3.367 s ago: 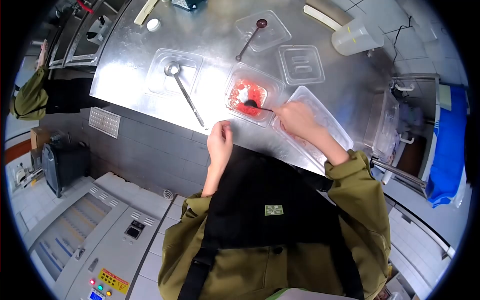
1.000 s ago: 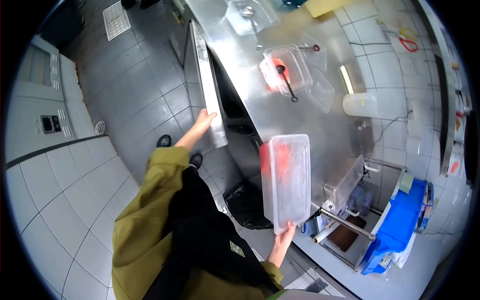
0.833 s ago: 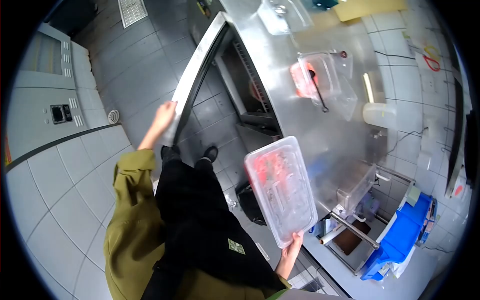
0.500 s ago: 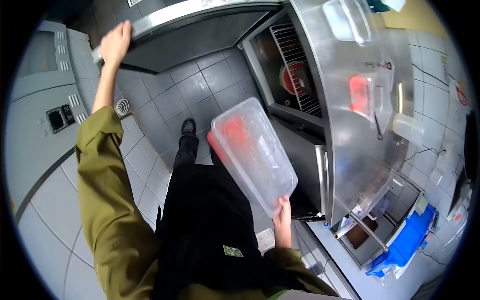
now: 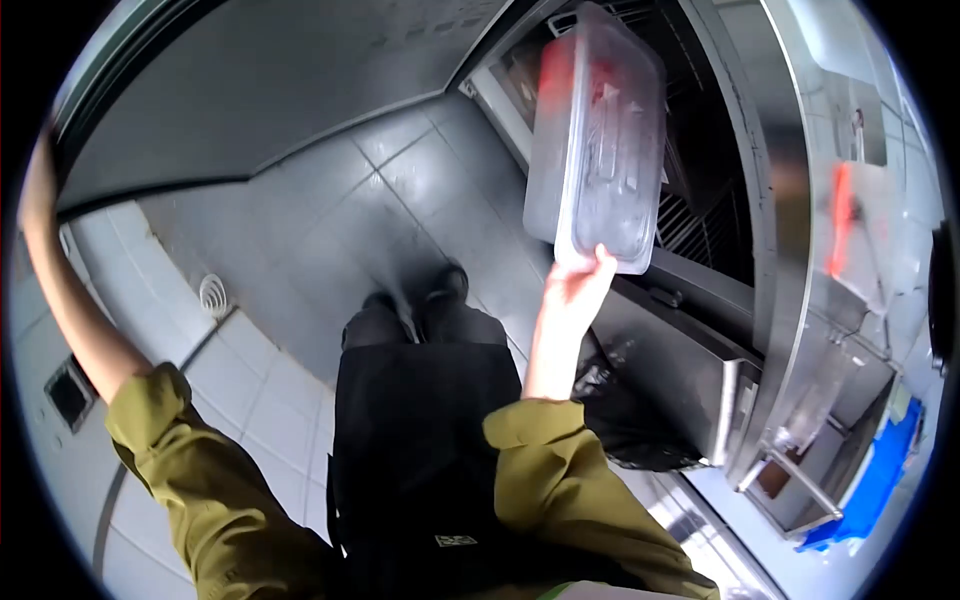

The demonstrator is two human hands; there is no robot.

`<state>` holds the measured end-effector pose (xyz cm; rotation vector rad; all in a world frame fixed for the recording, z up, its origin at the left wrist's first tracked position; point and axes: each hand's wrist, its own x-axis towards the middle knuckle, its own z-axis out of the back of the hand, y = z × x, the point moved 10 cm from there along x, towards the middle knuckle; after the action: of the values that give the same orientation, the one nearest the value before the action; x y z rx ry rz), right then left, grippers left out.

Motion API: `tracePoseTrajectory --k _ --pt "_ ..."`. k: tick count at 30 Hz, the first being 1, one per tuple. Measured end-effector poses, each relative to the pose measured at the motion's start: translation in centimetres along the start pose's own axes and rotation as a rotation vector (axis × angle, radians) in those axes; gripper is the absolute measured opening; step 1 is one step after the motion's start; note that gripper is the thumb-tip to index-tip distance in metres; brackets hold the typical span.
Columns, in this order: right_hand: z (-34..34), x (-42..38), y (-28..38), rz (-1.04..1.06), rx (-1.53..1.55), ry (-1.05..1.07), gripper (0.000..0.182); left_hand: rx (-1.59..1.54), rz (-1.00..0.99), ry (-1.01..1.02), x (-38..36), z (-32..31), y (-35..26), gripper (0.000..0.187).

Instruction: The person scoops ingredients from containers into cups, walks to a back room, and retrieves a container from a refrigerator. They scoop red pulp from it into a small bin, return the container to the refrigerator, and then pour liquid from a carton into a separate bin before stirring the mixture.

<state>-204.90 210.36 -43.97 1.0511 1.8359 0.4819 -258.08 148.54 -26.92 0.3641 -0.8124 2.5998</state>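
Observation:
My right hand (image 5: 580,290) grips the near end of a translucent plastic food container (image 5: 618,165), thumb on its rim. The container is tilted up at the opening of a steel refrigerator, and red shows through its far end. What makes the red cannot be told. At the far left, my left hand (image 5: 40,185) is closed at the edge of the open refrigerator door (image 5: 330,80); its fingers are partly blurred. Dark wire shelves (image 5: 700,225) show inside the refrigerator behind the container.
Below the opening is a steel front with a handle (image 5: 728,410), beside a black plastic bag (image 5: 640,425). A steel worktop (image 5: 800,330) lies to the right, with a blue tray (image 5: 875,490) beyond. Grey floor tiles (image 5: 400,190) and a round drain (image 5: 213,296) lie below.
The container in my right hand has moved up and forward to the refrigerator opening and tilted. The door has swung wider to the left with my left hand, and my view has shifted closer.

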Motion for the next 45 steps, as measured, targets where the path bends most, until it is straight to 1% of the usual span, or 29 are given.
tracePoseTrajectory --k 1,2,3,5,7,10,12,15,16,19,21,22,23,24,25,26,27,28,29,30,32,33,34,37,38,40,42,43,45 --pt "-1.8 0.7 -1.2 0.090 0.023 0.064 0.017 0.012 0.119 -0.097 -0.5 1.5 -0.5 0.047" --pt "-3.6 1.3 -2.3 0.177 0.052 0.132 0.011 -0.069 0.100 -0.119 -0.5 2.1 -0.6 0.048" --pt "-4.7 2.0 -3.6 0.210 0.117 0.113 0.011 -0.151 0.079 -0.139 -0.5 2.7 -0.7 0.048" --pt "-7.9 3.0 -5.5 0.219 0.224 0.049 0.010 -0.056 -0.023 -0.146 -2.4 2.9 -6.2 0.048" --pt "-11.0 4.1 -6.0 0.293 0.273 0.097 0.013 0.034 -0.131 -0.173 -2.9 2.3 -10.1 0.049" --pt "-14.4 5.9 -5.6 0.423 0.330 0.189 0.018 0.088 -0.161 -0.222 -3.6 1.9 -10.7 0.048" --pt "-16.6 7.5 -6.8 0.392 0.441 0.242 0.019 0.113 -0.164 -0.239 -2.8 2.3 -10.2 0.048" --pt "-18.7 11.6 -9.9 0.307 0.482 0.163 0.020 0.129 -0.159 -0.234 -0.9 2.6 -9.6 0.048" --pt "-19.3 13.2 -11.4 0.226 0.457 0.137 0.020 0.134 -0.145 -0.233 -0.5 2.6 -9.4 0.048" --pt "-21.8 15.6 -11.0 0.283 0.399 0.205 0.018 0.173 -0.019 -0.290 -0.4 2.3 -10.4 0.044" --pt "-22.1 17.9 -9.7 0.294 0.307 0.209 0.017 0.438 -0.012 -0.227 -0.3 2.3 -10.5 0.040" --pt "-23.1 19.4 -9.1 0.198 0.216 0.377 0.015 0.544 -0.190 -0.301 -0.6 1.7 -12.3 0.039" --pt "-23.1 20.1 -9.8 0.045 0.143 0.555 0.016 0.440 -0.091 -0.219 0.0 1.8 -11.4 0.039" --pt "-22.6 19.8 -10.2 -0.107 0.069 0.734 0.018 0.409 -0.090 -0.213 0.2 1.9 -11.2 0.039" --pt "-20.1 17.4 -8.7 -0.071 -0.105 0.783 0.035 0.378 -0.089 -0.207 0.5 2.0 -11.0 0.039" --pt "-17.2 16.6 -7.2 -0.058 -0.164 0.776 0.044 0.347 -0.088 -0.201 0.7 2.1 -10.7 0.039" --pt "-13.9 15.4 -4.4 -0.025 -0.172 0.659 0.047 0.416 -0.123 -0.241 0.2 2.0 -11.3 0.039" --pt "-10.6 16.9 -1.8 0.027 -0.076 0.563 0.048 0.484 -0.151 -0.282 -0.3 2.0 -12.1 0.040" --pt "-7.1 21.5 0.3 0.020 0.079 0.426 0.043 0.194 -0.027 -0.287 -0.3 1.9 -11.9 0.042" --pt "-4.5 24.2 3.8 0.075 0.127 0.457 0.035 0.225 -0.019 -0.281 -0.3 1.7 -12.2 0.043" --pt "0.8 25.4 9.8 0.227 0.232 0.050 0.027 0.293 -0.012 -0.287 -0.3 1.8 -12.9 0.046" --pt "1.8 27.6 11.4 0.194 0.188 0.032 0.024 0.336 -0.014 -0.305 0.0 1.9 -12.7 0.047" --pt "2.5 29.9 12.4 0.158 0.144 0.012 0.021 0.364 -0.019 -0.339 -0.7 1.8 -14.3 0.054" --pt "1.7 33.0 14.1 0.176 -0.232 0.067 0.011 0.340 0.141 -0.317 -0.9 1.6 -15.5 0.066" --pt "0.3 32.9 14.1 0.126 -0.268 0.162 0.010 0.369 0.158 -0.316 -1.0 1.5 -15.9 0.064" --pt "-0.9 31.5 14.0 0.166 -0.143 0.130 0.011 0.331 0.118 -0.319 -0.8 1.2 -15.7 0.061" --pt "-2.2 29.8 14.0 0.176 -0.093 0.132 0.012 0.620 0.017 -0.329 0.3 1.2 -14.6 0.053" --pt "-2.4 29.5 14.3 0.179 -0.069 0.129 0.013 0.628 -0.004 -0.341 0.3 1.0 -14.6 0.053" --pt "-2.8 29.1 14.3 -0.021 0.051 0.193 0.013 0.632 -0.030 -0.345 0.7 1.0 -14.4 0.052"
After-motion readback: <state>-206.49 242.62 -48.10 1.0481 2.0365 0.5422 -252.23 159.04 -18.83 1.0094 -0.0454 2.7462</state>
